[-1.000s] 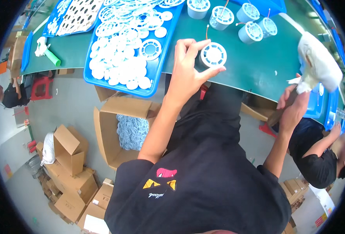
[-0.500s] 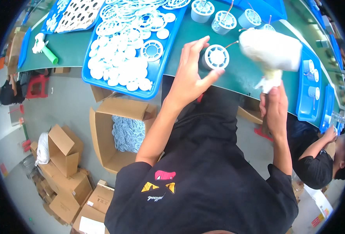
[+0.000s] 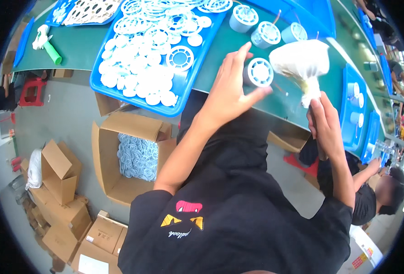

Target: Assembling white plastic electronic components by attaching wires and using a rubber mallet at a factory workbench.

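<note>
Green counter is running across the upper frame. At upper centre, the left hand is closing thumb and fingers on a small grey cylinder with a white slotted cap. Just right of it, the right hand is gripping a white cloth-wrapped tool. Three more cylinders are standing above; a blue tray of white discs is lying at upper left.
</note>
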`<state>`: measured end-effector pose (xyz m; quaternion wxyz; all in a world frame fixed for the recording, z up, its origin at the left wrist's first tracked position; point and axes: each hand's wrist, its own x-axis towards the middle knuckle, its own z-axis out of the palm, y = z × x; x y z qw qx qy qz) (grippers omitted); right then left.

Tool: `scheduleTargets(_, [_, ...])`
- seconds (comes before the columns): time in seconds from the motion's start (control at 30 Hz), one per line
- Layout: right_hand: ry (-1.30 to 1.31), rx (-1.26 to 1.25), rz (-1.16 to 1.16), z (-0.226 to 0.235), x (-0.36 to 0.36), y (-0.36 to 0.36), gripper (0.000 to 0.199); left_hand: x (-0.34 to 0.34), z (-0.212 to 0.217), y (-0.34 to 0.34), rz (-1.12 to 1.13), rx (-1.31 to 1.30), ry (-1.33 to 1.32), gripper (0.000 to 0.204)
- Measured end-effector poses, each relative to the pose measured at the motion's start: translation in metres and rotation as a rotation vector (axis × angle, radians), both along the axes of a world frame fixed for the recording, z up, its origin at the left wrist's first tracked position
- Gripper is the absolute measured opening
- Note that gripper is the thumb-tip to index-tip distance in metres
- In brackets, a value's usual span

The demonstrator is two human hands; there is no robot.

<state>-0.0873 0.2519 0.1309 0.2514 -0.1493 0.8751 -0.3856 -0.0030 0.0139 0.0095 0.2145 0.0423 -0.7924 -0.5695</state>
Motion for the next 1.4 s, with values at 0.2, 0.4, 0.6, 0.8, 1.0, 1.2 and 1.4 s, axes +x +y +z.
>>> scheduleTargets(0.2, [-0.011, 0.067, 0.029, 0.006, -0.009, 0.001, 0.028, -0.009, -0.002, -0.003, -0.097, 0.108, 0.011, 0.102])
scheduleTargets(0.4, [-0.071, 0.241, 0.047, 0.025, -0.03, -0.008, 0.029, -0.008, -0.002, -0.006, -0.123, 0.114, -0.057, 0.101])
scheduleTargets(0.6, [-0.052, 0.37, 0.221, 0.056, -0.04, -0.034, 0.031, -0.007, 0.007, -0.016, -0.235, 0.185, -0.118, 0.105])
scheduleTargets(0.8, [0.239, 0.151, 0.412, 0.033, -0.048, -0.028, 0.033, -0.012, 0.001, -0.02, -0.27, 0.047, -0.161, 0.106])
scheduleTargets(1.0, [0.602, -0.027, 0.288, -0.046, -0.047, 0.063, 0.047, 0.031, 0.025, -0.022, -0.245, 0.078, -0.238, 0.065])
scheduleTargets(1.2, [0.993, 0.149, 0.334, -0.095, -0.027, 0.069, 0.053, -0.028, 0.104, 0.047, -0.346, 0.041, 0.096, 0.074])
scheduleTargets(1.4, [1.006, 0.212, 0.263, -0.119, -0.022, 0.068, 0.048, -0.198, 0.068, 0.3, -0.711, -0.268, 0.34, 0.057])
